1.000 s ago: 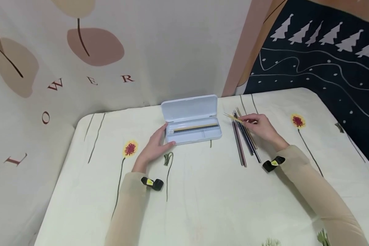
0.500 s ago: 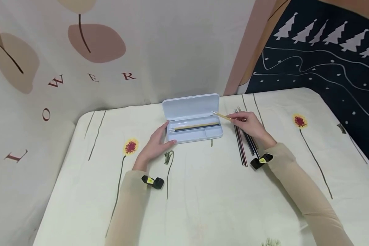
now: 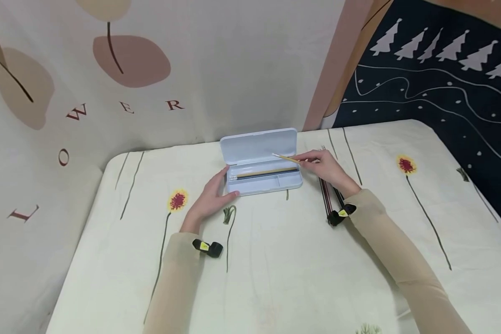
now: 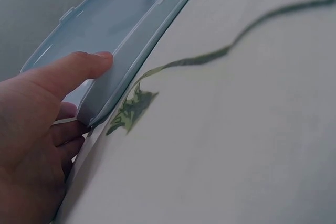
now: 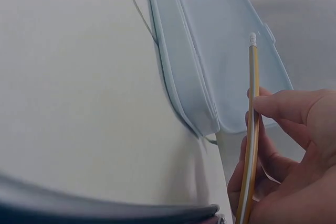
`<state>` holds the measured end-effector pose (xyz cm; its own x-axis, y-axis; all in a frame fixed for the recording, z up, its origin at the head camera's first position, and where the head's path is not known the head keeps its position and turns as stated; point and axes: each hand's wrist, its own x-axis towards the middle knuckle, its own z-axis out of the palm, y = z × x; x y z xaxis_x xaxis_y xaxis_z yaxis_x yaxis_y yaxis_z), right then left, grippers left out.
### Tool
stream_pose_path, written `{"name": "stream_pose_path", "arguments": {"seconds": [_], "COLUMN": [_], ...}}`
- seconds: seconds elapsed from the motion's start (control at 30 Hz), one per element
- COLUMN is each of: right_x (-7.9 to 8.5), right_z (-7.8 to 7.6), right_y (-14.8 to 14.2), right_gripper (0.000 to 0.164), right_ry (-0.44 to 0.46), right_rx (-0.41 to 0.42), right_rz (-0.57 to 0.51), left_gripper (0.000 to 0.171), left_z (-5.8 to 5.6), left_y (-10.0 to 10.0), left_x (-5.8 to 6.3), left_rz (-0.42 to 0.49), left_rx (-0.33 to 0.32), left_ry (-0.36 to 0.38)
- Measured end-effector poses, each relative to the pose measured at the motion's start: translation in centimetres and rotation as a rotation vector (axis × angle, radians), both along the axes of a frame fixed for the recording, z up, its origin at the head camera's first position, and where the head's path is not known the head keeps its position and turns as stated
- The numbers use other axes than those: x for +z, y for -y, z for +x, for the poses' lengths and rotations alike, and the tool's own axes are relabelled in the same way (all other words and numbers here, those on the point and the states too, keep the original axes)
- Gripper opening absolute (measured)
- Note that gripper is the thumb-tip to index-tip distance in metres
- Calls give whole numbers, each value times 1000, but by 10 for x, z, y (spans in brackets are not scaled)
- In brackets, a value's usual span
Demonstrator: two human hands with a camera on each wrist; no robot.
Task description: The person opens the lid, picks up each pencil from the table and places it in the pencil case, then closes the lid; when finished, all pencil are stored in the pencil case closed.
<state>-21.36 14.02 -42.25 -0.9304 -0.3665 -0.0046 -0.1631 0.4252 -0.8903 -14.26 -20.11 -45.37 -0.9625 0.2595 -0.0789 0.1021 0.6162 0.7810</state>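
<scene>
Pale cloth point(image 3: 267, 260) printed with long-stemmed flowers covers the table under my arms. Nearest me are my beige sleeves point(image 3: 171, 283), each with a small black camera point(image 3: 208, 248) at the wrist. Toward the right, loose pencils point(image 3: 325, 197) lie on the cloth, partly hidden below my right hand point(image 3: 327, 168) and wrist. Left of them, near the far edge, sits my light blue pencil case point(image 3: 254, 188), opened out. My left hand point(image 3: 208, 200) grips its left end, thumb over the near left corner, fingers bent against the outside. Along the case's far, long compartment lie a yellow pencil point(image 3: 267, 172) and at least one dark pencil point(image 3: 271, 175), pale ends to the left. Over the right end of the case, my right hand pinches a second yellow pencil point(image 3: 285, 158) between thumb and fingers, tilted, its white tip pointing left. I can't tell whether those fingers touch the case. Behind that pencil, the lid point(image 3: 254, 144) stands raised. Farthest off hang a pale backdrop point(image 3: 234, 69) with red letters and, to the right, a dark cloth point(image 3: 426, 86) with white trees.
</scene>
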Motion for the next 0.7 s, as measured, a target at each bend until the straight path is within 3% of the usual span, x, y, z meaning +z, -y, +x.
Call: {"name": "stream_pose_path", "arguments": {"seconds": [0.3,0.7], "right_x": [3,9], "right_z": [-6,-3], "right_y": [14,41], "right_gripper": [21,21], "right_ry": [-74,-42], "right_rx": [44,108], "right_rz": [-20,32], "left_gripper": [84,85], "left_z": [0,1], "left_y": [1,0], "left_x": [2,2], "left_rz": [-9,4], "left_rx": [8,-5], "left_ry": [-3,1]}}
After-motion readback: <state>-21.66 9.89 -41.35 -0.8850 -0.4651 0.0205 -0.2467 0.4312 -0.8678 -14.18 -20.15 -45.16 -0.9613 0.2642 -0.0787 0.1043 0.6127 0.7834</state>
